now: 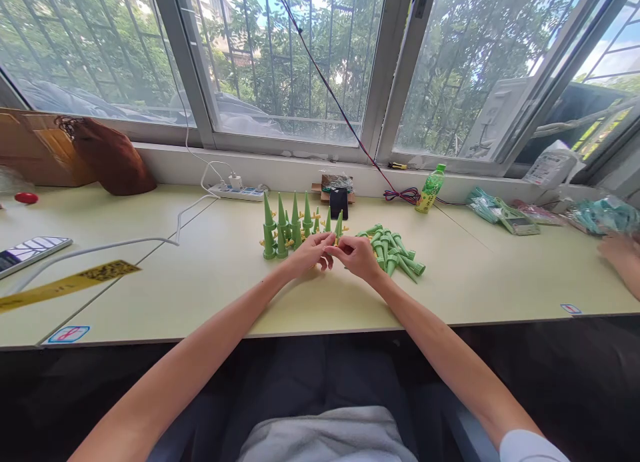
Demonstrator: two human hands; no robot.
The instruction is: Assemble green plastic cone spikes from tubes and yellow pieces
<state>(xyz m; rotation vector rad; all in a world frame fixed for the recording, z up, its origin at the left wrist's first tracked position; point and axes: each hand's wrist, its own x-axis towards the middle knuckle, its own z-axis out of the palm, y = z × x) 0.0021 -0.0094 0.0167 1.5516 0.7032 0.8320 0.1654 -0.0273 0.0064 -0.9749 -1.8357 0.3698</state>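
My left hand and my right hand meet above the table, their fingertips pinched close together. From between them a green cone-shaped spike points up, with bits of yellow at its lower part; my right fingers appear closed on it. What my left fingertips pinch is hidden. Just left of and behind my hands, several green spikes with yellow side pieces stand upright in rows. To the right of my right hand lies a loose heap of green spikes, without visible yellow pieces.
Behind the spikes are a black phone, a power strip and a small cardboard box. A green drink bottle stands right of coiled wire. Bagged items and another person's hand are far right.
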